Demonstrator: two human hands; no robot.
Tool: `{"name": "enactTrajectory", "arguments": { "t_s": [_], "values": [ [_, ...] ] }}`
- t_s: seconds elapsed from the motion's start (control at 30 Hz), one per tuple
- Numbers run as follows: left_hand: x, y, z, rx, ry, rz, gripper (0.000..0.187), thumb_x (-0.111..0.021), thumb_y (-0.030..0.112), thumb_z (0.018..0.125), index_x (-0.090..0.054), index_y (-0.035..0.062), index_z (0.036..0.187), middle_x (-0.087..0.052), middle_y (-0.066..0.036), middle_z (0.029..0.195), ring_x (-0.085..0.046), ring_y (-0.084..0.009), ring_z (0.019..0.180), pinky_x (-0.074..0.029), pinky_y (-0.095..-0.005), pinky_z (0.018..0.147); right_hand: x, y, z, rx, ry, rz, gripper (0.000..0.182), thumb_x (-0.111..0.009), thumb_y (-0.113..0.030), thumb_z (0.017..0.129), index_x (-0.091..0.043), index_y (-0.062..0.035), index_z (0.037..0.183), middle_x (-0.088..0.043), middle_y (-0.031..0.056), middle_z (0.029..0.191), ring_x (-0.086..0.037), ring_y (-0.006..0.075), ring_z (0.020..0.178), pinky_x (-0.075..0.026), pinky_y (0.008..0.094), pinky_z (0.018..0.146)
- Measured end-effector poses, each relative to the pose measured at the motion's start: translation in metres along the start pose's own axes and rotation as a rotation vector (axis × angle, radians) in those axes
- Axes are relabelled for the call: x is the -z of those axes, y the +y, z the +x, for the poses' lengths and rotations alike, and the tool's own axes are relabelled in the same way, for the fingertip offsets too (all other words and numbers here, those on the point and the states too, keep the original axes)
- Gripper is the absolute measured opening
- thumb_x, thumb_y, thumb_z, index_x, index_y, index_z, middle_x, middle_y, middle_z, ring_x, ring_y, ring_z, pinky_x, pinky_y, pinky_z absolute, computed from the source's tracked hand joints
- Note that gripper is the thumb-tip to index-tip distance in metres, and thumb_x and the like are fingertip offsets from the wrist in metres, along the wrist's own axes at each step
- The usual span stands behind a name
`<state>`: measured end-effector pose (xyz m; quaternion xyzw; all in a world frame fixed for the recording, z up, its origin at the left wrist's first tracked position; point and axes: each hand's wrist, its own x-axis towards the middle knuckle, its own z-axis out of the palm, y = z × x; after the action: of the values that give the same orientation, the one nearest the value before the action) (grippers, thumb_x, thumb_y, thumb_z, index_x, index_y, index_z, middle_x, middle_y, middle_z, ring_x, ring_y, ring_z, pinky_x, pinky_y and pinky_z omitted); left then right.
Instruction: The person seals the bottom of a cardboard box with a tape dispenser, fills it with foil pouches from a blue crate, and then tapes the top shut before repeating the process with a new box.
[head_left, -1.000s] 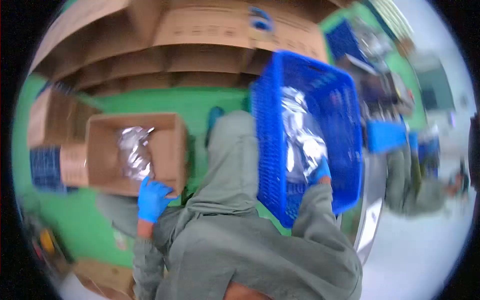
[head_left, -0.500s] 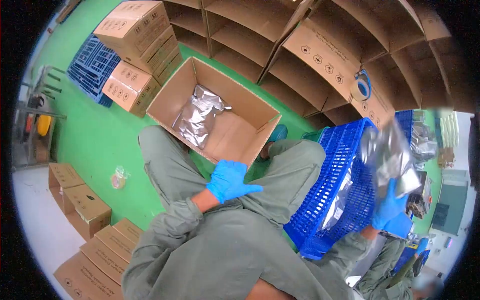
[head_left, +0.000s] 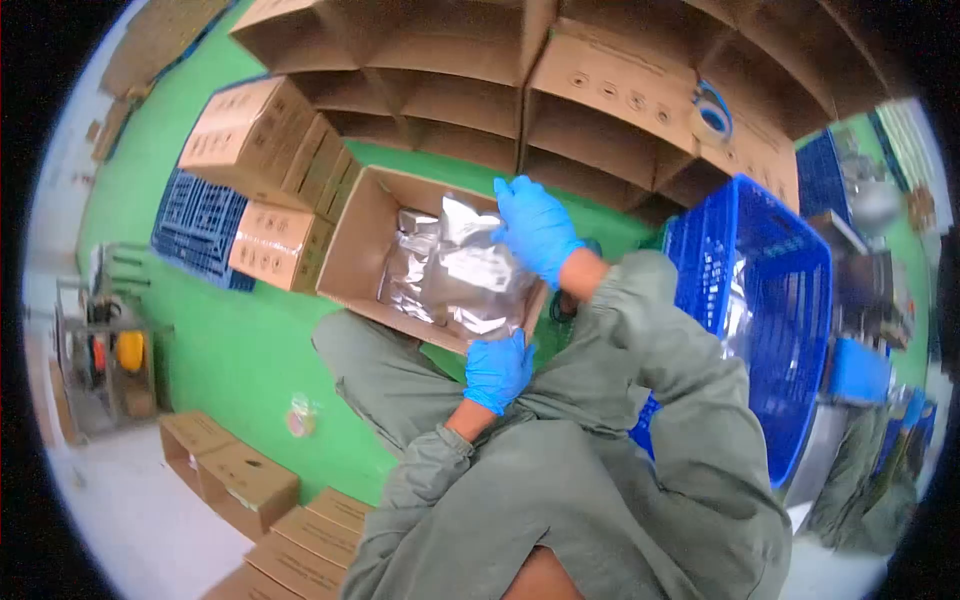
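An open cardboard box (head_left: pixel 350 240) stands between the person's knees, with silver foil pouches inside. My right hand (head_left: pixel 540 228), in a blue glove, grips the upper right part of a silver pouch (head_left: pixel 480 268) at the box's right side. At the near edge of the box is my left hand (head_left: pixel 498 372), also gloved in blue, its fingers closed at the pouch's lower end and the box rim; what exactly they hold is hidden. Another silver pouch (head_left: pixel 408 270) lies in the left part of the box.
A blue plastic crate (head_left: pixel 800 300) with silver pouches stands at the right. Empty-looking cardboard compartments (head_left: pixel 450 100) line the back, with a tape dispenser (head_left: pixel 712 118) on them. Stacked cartons (head_left: pixel 270 240) are at the left. A co-worker's sleeve (head_left: pixel 850 480) shows far right.
My right hand has brought a silver pouch from above the blue crate leftward into the box. My left hand has closed at the near rim. The view has shifted.
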<state>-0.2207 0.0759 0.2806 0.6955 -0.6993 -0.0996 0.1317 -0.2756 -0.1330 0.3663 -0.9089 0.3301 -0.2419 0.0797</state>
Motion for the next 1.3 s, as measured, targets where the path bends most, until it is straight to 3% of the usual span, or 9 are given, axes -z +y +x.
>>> {"name": "enactTrajectory", "arguments": {
  "t_s": [0.47, 0.53, 0.63, 0.73, 1.0, 1.07, 1.1, 1.17, 1.3],
  "values": [
    [-0.003, -0.001, -0.004, -0.004, -0.105, 0.062, 0.023, -0.061, 0.030, 0.091, -0.069, 0.0090, 0.089, -0.061, -0.015, 0.061, -0.061, -0.0326, 0.052, -0.046, -0.0461, 0.051, 0.172, 0.233, -0.461, -1.756, 0.400, -0.544, 0.029, -0.055, -0.021, 0.086, -0.070, -0.0006, 0.100, -0.068, 0.0260, 0.105, -0.065, 0.0470, 0.096, -0.054, 0.0513, 0.081],
    [-0.007, -0.004, -0.004, -0.014, -0.071, 0.071, 0.023, -0.061, 0.030, 0.091, -0.069, 0.0087, 0.089, -0.062, -0.014, 0.061, -0.062, -0.0324, 0.053, -0.046, -0.0457, 0.051, 0.161, 0.228, -0.547, -1.563, -0.776, -0.530, 0.032, -0.049, -0.019, 0.089, -0.069, 0.0000, 0.106, -0.068, 0.0227, 0.113, -0.066, 0.0415, 0.104, -0.055, 0.0481, 0.084],
    [-0.010, -0.004, -0.006, 0.005, -0.024, 0.098, 0.023, -0.061, 0.029, 0.091, -0.069, 0.0081, 0.089, -0.062, -0.014, 0.061, -0.062, -0.0321, 0.055, -0.045, -0.0452, 0.053, 0.051, 0.290, -0.773, -2.050, 0.290, 0.473, 0.046, -0.043, -0.038, 0.103, -0.058, -0.0059, 0.132, -0.063, 0.0124, 0.122, -0.056, 0.0245, 0.107, -0.045, 0.0392, 0.097],
    [0.000, 0.003, -0.002, -0.003, -0.121, 0.068, 0.023, -0.061, 0.030, 0.090, -0.068, 0.0077, 0.091, -0.063, -0.014, 0.062, -0.062, -0.0317, 0.055, -0.045, -0.0468, 0.054, 0.081, 0.232, -0.620, -1.697, -0.339, -0.027, 0.046, -0.044, -0.035, 0.102, -0.056, -0.0048, 0.134, -0.062, 0.0125, 0.125, -0.057, 0.0259, 0.110, -0.045, 0.0391, 0.099],
    [-0.005, 0.005, -0.002, 0.055, 0.065, -0.116, 0.019, -0.059, 0.022, 0.084, -0.061, 0.0081, 0.070, -0.060, -0.015, 0.055, -0.060, -0.0338, 0.047, -0.044, -0.0478, 0.047, 0.148, 0.255, -0.578, -1.125, -0.632, -0.161, 0.048, -0.048, -0.027, 0.099, -0.049, -0.0021, 0.140, -0.061, 0.0128, 0.130, -0.059, 0.0290, 0.116, -0.045, 0.0387, 0.103],
    [-0.005, 0.004, 0.000, 0.041, 0.082, -0.093, 0.020, -0.059, 0.021, 0.084, -0.061, 0.0080, 0.069, -0.059, -0.015, 0.054, -0.060, -0.0336, 0.047, -0.044, -0.0472, 0.046, 0.163, 0.283, -0.541, -1.470, 0.618, 1.142, 0.033, -0.055, -0.017, 0.095, -0.064, -0.0004, 0.121, -0.069, 0.0125, 0.112, -0.066, 0.0267, 0.092, -0.051, 0.0392, 0.086],
    [-0.004, 0.004, -0.001, 0.022, 0.095, -0.108, 0.020, -0.058, 0.021, 0.084, -0.061, 0.0081, 0.069, -0.059, -0.015, 0.054, -0.060, -0.0332, 0.047, -0.044, -0.0470, 0.046, 0.180, 0.285, -0.522, -1.471, 0.622, 1.145, 0.033, -0.055, -0.017, 0.095, -0.064, -0.0004, 0.121, -0.069, 0.0125, 0.112, -0.066, 0.0267, 0.092, -0.051, 0.0392, 0.086],
    [-0.006, 0.002, 0.001, -0.006, 0.110, -0.120, 0.020, -0.058, 0.021, 0.084, -0.061, 0.0082, 0.069, -0.059, -0.015, 0.054, -0.060, -0.0328, 0.047, -0.044, -0.0467, 0.046, 0.226, 0.276, -0.464, -1.192, 0.392, -0.410, 0.052, -0.072, -0.023, 0.082, -0.059, 0.0066, 0.122, -0.067, 0.0177, 0.115, -0.063, 0.0280, 0.099, -0.049, 0.0400, 0.089],
    [-0.015, -0.001, -0.001, -0.055, 0.149, -0.120, 0.018, -0.060, 0.021, 0.082, -0.061, 0.0083, 0.069, -0.059, -0.015, 0.054, -0.061, -0.0321, 0.048, -0.043, -0.0463, 0.047, 0.283, 0.134, -0.273, -0.889, 0.351, -0.557, 0.060, -0.066, -0.036, 0.092, -0.052, 0.0082, 0.130, -0.063, 0.0279, 0.115, -0.061, 0.0390, 0.101, -0.046, 0.0449, 0.090]
  ]
}}
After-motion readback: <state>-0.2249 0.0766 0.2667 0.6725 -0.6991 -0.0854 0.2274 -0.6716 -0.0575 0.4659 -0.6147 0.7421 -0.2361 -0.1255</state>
